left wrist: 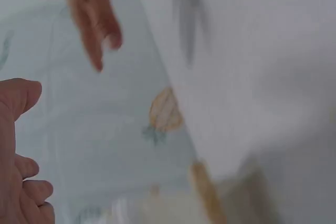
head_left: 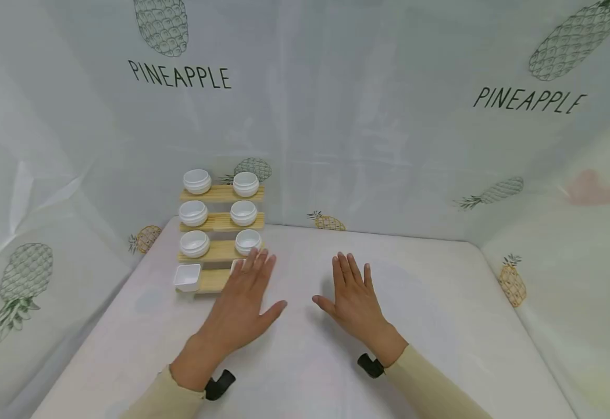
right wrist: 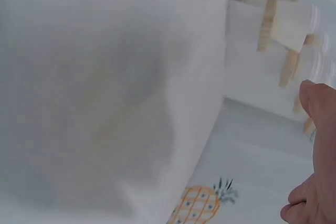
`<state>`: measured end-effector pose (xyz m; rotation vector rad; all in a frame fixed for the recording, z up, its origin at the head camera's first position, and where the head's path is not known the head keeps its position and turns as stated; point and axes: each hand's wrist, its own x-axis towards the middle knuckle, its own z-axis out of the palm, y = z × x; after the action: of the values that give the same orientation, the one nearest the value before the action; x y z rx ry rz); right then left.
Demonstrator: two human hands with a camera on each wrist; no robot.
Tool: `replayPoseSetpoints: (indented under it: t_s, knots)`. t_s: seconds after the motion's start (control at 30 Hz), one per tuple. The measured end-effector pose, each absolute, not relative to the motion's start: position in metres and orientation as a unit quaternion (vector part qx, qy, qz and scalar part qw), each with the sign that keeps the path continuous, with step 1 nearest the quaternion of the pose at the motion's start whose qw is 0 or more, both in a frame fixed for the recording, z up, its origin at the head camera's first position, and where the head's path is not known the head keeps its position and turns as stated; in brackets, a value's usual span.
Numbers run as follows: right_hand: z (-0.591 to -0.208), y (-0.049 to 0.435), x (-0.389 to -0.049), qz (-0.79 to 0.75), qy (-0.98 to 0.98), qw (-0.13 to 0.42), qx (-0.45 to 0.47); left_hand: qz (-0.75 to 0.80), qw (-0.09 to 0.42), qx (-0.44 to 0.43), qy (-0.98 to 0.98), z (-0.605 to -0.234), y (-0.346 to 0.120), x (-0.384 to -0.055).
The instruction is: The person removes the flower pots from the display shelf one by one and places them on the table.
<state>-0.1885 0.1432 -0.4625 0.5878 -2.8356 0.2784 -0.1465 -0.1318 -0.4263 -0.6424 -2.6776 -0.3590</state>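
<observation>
My left hand [head_left: 243, 308] is held above the table with its fingers straight and thumb spread, holding nothing. In the head view it overlaps the front right corner of a tiered wooden rack [head_left: 214, 280] and partly hides a white square dish there. Another white square dish [head_left: 187, 277] sits at the left of that lowest tier. Round white bowls [head_left: 195, 244] stand in pairs on the higher tiers. To the right, my right hand [head_left: 354, 299] is also stretched flat with nothing in it. A shadow falls on the table beside it.
The white table [head_left: 305, 372] has its back edge against a hanging sheet [head_left: 346, 145] printed with pineapples. The same sheeting encloses the left and right sides. Small black wrist devices [head_left: 371, 365] sit under both wrists.
</observation>
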Motion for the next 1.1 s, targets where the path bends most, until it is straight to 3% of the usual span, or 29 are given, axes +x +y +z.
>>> replayPoseSetpoints:
  t_s: [0.17,0.47,0.67,0.93,1.1]
  knots:
    - [-0.455,0.109,-0.201,0.085,-0.964,0.089,0.237,-0.135,0.181,-0.173,-0.959,-0.404,-0.204,-0.141]
    - [-0.444,0.057,-0.229,0.051,-0.954,0.055,0.289,-0.144,0.07,-0.1,-0.982,-0.407,-0.305,-0.15]
    - [-0.444,0.034,-0.24,0.033,-0.947,0.032,0.317,-0.125,0.03,-0.099,-0.987,-0.428,-0.328,-0.171]
    - [-0.451,0.019,-0.245,0.029,-0.946,0.001,0.324,-0.101,0.017,-0.119,-0.988,-0.446,-0.332,-0.191]
    - [-0.453,0.012,-0.249,0.012,-0.945,0.01,0.326,-0.115,0.017,-0.12,-0.986,-0.451,-0.332,-0.2]
